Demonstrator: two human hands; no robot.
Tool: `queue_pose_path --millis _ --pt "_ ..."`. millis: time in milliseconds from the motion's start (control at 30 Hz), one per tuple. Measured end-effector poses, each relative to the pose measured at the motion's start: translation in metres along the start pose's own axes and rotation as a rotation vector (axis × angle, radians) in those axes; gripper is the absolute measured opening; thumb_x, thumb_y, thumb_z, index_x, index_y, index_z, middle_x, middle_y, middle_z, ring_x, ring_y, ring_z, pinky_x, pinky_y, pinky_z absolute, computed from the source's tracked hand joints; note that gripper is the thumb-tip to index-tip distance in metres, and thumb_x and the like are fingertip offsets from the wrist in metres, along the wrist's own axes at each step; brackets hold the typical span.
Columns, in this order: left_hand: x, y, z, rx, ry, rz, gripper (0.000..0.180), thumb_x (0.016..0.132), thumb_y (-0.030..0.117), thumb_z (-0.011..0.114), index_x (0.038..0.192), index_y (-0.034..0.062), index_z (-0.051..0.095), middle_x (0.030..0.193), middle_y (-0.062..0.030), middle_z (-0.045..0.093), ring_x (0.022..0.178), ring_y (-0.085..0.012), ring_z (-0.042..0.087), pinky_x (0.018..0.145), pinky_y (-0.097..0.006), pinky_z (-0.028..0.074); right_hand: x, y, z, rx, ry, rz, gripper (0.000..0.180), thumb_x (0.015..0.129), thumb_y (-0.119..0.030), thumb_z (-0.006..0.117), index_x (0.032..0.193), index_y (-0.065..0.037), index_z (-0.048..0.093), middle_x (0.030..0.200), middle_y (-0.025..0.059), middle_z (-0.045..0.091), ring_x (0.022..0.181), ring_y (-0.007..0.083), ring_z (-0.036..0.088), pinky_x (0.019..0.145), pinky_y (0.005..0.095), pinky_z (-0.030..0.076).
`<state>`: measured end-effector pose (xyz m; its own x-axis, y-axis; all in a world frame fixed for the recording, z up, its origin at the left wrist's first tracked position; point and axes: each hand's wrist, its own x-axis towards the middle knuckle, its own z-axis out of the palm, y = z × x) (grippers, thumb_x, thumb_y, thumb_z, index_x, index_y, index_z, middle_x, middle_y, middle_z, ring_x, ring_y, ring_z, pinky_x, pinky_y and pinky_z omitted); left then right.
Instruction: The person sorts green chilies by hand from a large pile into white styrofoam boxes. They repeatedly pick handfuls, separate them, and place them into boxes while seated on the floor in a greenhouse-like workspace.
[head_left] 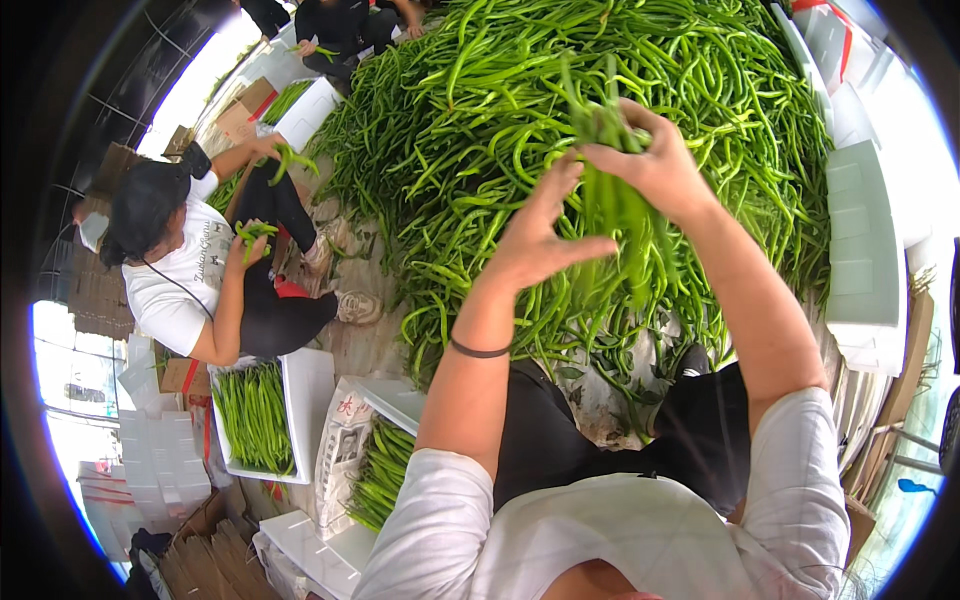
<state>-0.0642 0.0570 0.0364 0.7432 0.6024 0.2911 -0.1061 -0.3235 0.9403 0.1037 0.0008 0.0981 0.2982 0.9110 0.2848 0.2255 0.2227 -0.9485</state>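
across the ground [372, 352] before us spreads a heap of long green peppers [480, 130], and over it our right hand [652, 165] curls round a blurred bunch [622, 235]. our left hand [542, 232] stands wide open just beside the bunch, holding nothing; on our left sits a co-worker [175, 275] holding a few peppers [255, 236].

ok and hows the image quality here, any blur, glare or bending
Head view: the pepper bunch at the right hand is motion-blurred, the pepper pile looks crisper; head view: left and right margins wash out white; head view: fisheye curves straight edges near the dark rim.
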Motion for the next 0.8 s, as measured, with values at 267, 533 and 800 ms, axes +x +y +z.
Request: queue_pose_path --millis 267,533,800 --pt "0.001 -0.020 -0.037 -0.003 0.353 -0.118 0.024 0.073 0.008 0.076 0.093 0.0036 0.062 0.084 -0.0014 0.064 0.074 -0.0101 0.059 0.068 -0.025 0.048 0.035 0.017 0.070 0.380 -0.205 -0.088 0.063 0.078 -0.034 0.073 0.125 0.001 0.049 0.118 0.0110 0.058 0.108 0.0168 0.054 0.095 0.0323 0.041" --pt "0.015 -0.018 -0.097 -0.184 0.897 0.001 0.026 0.076 0.001 0.074 0.096 0.0046 0.058 0.087 -0.0024 0.059 0.076 -0.0100 0.057 0.068 -0.024 0.046 -0.133 0.291 0.108 -0.527 -0.084 0.692 0.048 0.079 -0.043 0.068 0.096 0.001 0.060 0.092 0.0213 0.066 0.087 0.0353 0.064 0.078 0.0410 0.050" --pt "0.015 -0.010 -0.099 -0.066 0.978 0.066 0.030 0.076 -0.003 0.073 0.100 0.0000 0.055 0.089 -0.0042 0.059 0.078 -0.0104 0.056 0.072 -0.024 0.047 -0.116 0.292 0.144 -0.453 0.103 0.420 0.032 0.078 -0.024 0.062 0.096 0.001 0.053 0.093 0.0214 0.059 0.085 0.0409 0.057 0.073 0.0463 0.045"
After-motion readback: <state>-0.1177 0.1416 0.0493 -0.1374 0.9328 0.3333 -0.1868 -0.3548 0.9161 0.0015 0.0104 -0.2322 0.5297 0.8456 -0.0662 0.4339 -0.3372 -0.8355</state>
